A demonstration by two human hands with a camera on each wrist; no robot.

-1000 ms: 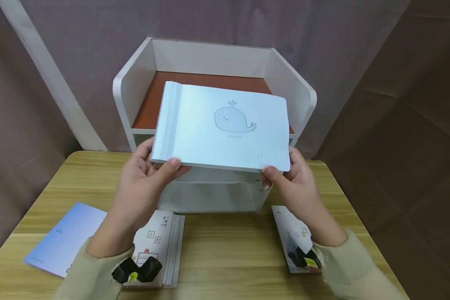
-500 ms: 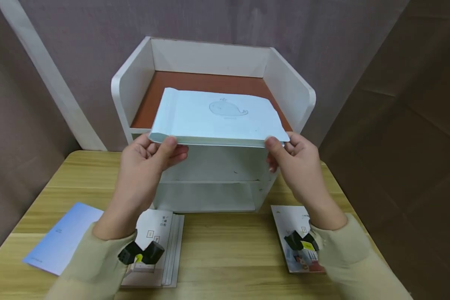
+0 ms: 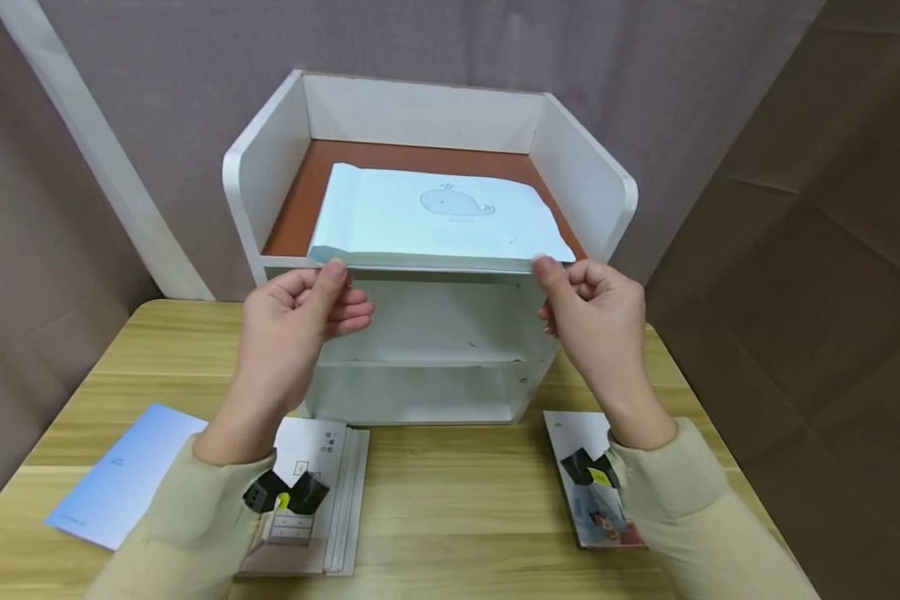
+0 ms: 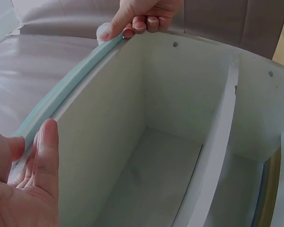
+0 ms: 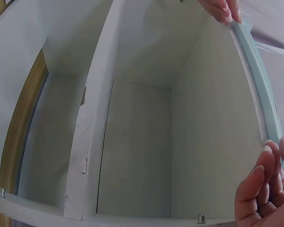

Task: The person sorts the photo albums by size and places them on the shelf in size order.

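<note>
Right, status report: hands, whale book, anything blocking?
Left hand and right hand pinch the whale book by its near corners. It lies on the white shelf top tray. Nothing blocking.

White wooden shelf unit: one
Pale blue whale-cover notebook: one
Booklets on the table: three
Hands: two

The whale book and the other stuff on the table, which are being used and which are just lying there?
In use:
pale blue whale-cover book
white shelf unit with brown top tray
left hand
right hand

Lying about:
blue booklet
white illustrated booklets
picture card
</note>
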